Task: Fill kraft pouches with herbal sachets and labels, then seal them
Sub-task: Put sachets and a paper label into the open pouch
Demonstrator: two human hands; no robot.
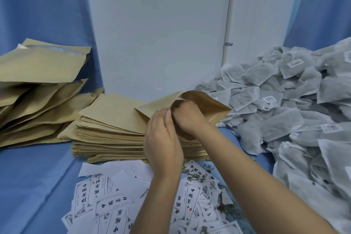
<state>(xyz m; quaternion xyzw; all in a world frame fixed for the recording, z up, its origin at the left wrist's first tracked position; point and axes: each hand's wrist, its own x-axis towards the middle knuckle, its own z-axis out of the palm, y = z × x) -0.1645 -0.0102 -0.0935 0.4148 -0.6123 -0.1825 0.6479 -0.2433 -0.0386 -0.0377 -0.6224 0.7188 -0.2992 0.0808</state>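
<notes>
- Hands: 2, the left hand [163, 138] and the right hand [187, 118], both on the same pouch.
- Open kraft pouch [209, 104]: 1.
- Stack of flat pouches [110, 125]: 1 stack, centre. The sheets are too thin and too many to count; dozens.
- Pile of puffy pouches [38, 85]: 1 pile, left. Roughly seven edges show; exact number unclear.
- Sachets [284, 119]: 1 heap, right. Dozens on the surface alone, too many to count.
- Barcode tags [295, 62] on the sachets: at least four visible.
- Printed labels [112, 205]: 1 loose, overlapping spread in front. Well over a dozen; exact count unclear.
- White panels [161, 24] at the back: 2, side by side.
</notes>
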